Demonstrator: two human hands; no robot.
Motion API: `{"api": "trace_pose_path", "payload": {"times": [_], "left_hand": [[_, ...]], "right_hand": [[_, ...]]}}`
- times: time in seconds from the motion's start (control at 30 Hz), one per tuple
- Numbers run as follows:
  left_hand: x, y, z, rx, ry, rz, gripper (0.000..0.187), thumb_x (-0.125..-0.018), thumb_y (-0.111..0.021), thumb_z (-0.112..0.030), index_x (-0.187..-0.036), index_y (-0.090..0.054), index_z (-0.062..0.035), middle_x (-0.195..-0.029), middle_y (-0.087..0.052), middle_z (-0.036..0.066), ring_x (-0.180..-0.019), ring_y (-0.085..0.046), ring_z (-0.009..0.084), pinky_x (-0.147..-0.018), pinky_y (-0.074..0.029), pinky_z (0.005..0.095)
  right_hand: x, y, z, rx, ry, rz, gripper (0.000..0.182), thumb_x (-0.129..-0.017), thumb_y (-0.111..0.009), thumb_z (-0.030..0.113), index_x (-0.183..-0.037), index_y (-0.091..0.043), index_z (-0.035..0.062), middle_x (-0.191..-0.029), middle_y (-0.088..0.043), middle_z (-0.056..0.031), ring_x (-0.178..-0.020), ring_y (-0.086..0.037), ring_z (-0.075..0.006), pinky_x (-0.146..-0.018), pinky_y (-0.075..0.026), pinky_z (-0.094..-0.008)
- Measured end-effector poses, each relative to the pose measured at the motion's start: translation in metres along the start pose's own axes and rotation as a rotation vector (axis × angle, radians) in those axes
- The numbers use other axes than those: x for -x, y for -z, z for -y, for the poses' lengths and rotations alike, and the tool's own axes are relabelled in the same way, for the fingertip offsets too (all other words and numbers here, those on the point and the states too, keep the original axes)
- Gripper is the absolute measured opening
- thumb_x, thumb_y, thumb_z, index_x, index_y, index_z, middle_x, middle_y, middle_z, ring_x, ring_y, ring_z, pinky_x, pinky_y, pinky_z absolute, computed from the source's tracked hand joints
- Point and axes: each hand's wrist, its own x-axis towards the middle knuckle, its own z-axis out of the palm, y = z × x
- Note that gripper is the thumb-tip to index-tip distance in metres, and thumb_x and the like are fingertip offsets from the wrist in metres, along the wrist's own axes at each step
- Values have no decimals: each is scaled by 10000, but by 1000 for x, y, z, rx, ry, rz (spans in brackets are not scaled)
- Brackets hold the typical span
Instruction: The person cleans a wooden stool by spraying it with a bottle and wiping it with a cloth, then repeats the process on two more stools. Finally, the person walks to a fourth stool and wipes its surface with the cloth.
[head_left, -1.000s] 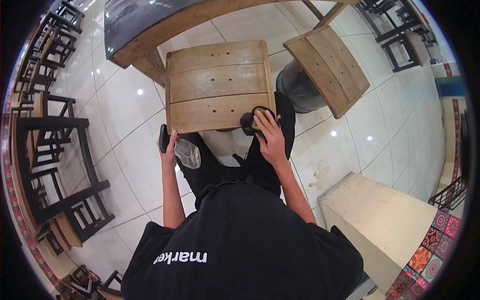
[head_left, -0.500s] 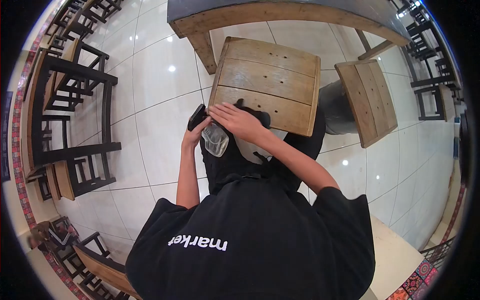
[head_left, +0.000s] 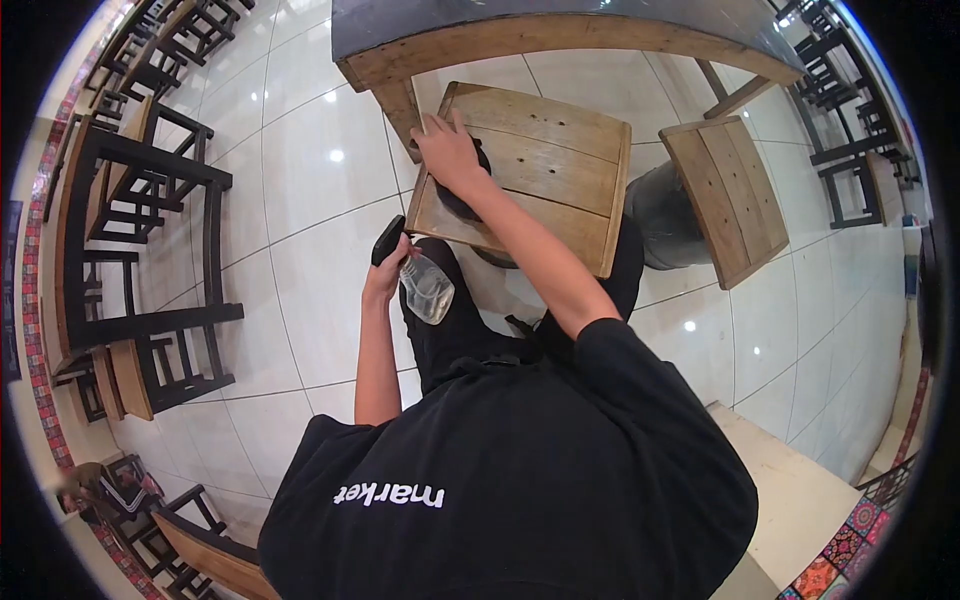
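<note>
Wooden slats, worn pale brown and dotted with small dark holes, make up the square stool seat (head_left: 540,170) under the right hand (head_left: 447,152). That hand lies flat on the seat's far left part, fingers spread and pointing away from the person, palm pressed down on a dark cloth (head_left: 462,195) whose edge shows just below the wrist and beside the thumb. How much of the cloth is under the palm cannot be told, as the hand covers most of it.

Nearer the body and lower than the right hand, the left hand (head_left: 380,282) is wrapped closed around the neck of a spray bottle (head_left: 420,280). The bottle has a black trigger head that sticks up above the fist and a clear plastic body that hangs out to the right of the fist, tilted, just off the near edge of the seat and not touching it. The right forearm crosses above the bottle on its way to the seat.

Beyond the right hand stands a wood-edged counter (head_left: 560,35) with a dark top, its leg just beside the fingertips. Right of the seat, well apart from both hands, is a second wooden stool (head_left: 725,195), with glossy white floor tiles (head_left: 310,200) to the left of the hands
</note>
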Motion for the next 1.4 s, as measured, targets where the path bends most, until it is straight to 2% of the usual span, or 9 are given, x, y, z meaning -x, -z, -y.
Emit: {"api": "trace_pose_path", "payload": {"times": [0.03, 0.13, 0.27, 0.43, 0.73, 0.87, 1.03, 1.23, 1.4], "left_hand": [[0, -8, -1, -17, -14, -60, 249, -871, -712, -242, -983, -623, -37, -754, -602, 30, -741, -602, 141, -724, -490, 305], [-4, -18, -3, -59, -67, -108, 260, -865, -721, -269, -957, -632, -43, -744, -605, 16, -699, -589, 126, -678, -477, 285], [0, -17, 0, -144, -42, -176, 256, -863, -725, -277, -920, -642, -42, -737, -616, 12, -696, -589, 119, -659, -457, 262], [-3, -18, -2, -55, -43, -140, 215, -886, -690, -254, -943, -646, -51, -731, -607, 11, -683, -581, 110, -680, -464, 280], [0, -36, -20, 26, -5, -106, 142, -899, -632, -188, -973, -609, -69, -731, -551, 6, -658, -550, 104, -645, -465, 268], [1, -33, -25, -123, -65, -124, 197, -893, -637, -190, -1028, -612, -48, -750, -550, 3, -653, -537, 108, -649, -466, 271], [2, -34, -15, -65, -26, -162, 184, -849, -691, -200, -932, -616, -54, -731, -549, 0, -646, -551, 108, -648, -487, 267], [1, -34, -6, -45, -14, -195, 195, -890, -639, -243, -866, -616, -51, -669, -531, 7, -643, -563, 130, -680, -494, 306], [2, -30, -12, -40, 0, -143, 196, -898, -633, -246, -899, -627, -50, -684, -544, 6, -665, -558, 123, -705, -474, 290]], "right_hand": [[10, 12, 4, 17, -48, -4, 461, -864, -587, 245, -1315, -533, 167, -1397, -449, -178, -1333, -385, -314, -1061, -267, -609], [68, 71, 26, -155, -155, 108, 528, -875, -594, 274, -1383, -465, 220, -1472, -368, -145, -1379, -310, -331, -1059, -220, -664], [148, 103, 15, -208, -36, 194, 565, -862, -607, 286, -1402, -443, 250, -1484, -370, -94, -1381, -311, -326, -1099, -229, -604], [214, 111, -9, -4, 238, 71, 492, -822, -556, 207, -1314, -543, 200, -1434, -446, -57, -1339, -385, -292, -1125, -290, -427], [149, 71, 42, -30, 397, -63, 372, -783, -554, 196, -1106, -675, 55, -1406, -478, -25, -1319, -411, -266, -1116, -314, -416], [180, 83, 6, -124, 465, -18, 387, -786, -560, 157, -1142, -660, 44, -1426, -463, -18, -1322, -417, -254, -1106, -339, -397], [241, 121, -50, -131, 392, -7, 307, -778, -603, 161, -1053, -702, 67, -1420, -474, -9, -1287, -456, -249, -1082, -377, -394], [298, 151, -88, -12, 210, 68, 459, -811, -507, 149, -1263, -589, 161, -1421, -474, 2, -1312, -443, -225, -1100, -378, -382], [286, 143, -79, -51, 211, 52, 475, -817, -509, 169, -1289, -566, 161, -1431, -461, -1, -1322, -431, -225, -1103, -367, -385]]}}
